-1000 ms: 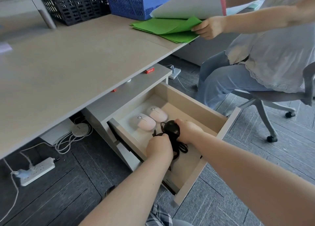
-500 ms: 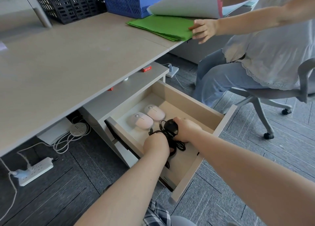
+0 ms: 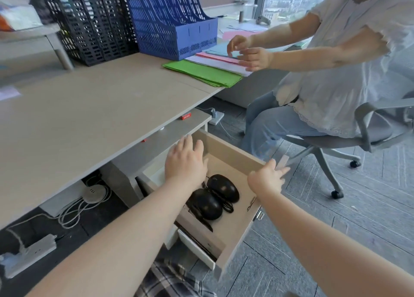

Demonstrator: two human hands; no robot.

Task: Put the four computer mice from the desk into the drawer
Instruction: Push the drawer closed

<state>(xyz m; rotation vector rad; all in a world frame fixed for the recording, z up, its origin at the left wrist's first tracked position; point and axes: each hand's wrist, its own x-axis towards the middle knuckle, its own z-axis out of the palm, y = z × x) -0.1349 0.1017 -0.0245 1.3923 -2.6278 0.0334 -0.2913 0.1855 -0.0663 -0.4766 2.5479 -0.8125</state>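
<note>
The wooden drawer (image 3: 234, 150) under the desk (image 3: 89, 113) is pulled out. Two black wired mice lie side by side on its floor, one (image 3: 207, 203) nearer me and one (image 3: 224, 187) behind it, cables tangled between them. My left hand (image 3: 186, 162) hovers open above the drawer's back part and hides whatever lies under it. The two pink mice are not visible. My right hand (image 3: 266, 179) is open, fingers spread, over the drawer's right side wall. Neither hand holds anything.
Another person sits on a wheeled office chair (image 3: 336, 144) at the right, hands on coloured paper sheets (image 3: 201, 71) at the desk's corner. Blue (image 3: 174, 25) and black (image 3: 89, 21) file racks stand at the desk's back. Power strips (image 3: 29, 255) and cables lie on the floor.
Both hands have let go of the black mice and lifted out of the drawer; the left now covers the spot where the pink mice lay. The seated person laid the sheets down.
</note>
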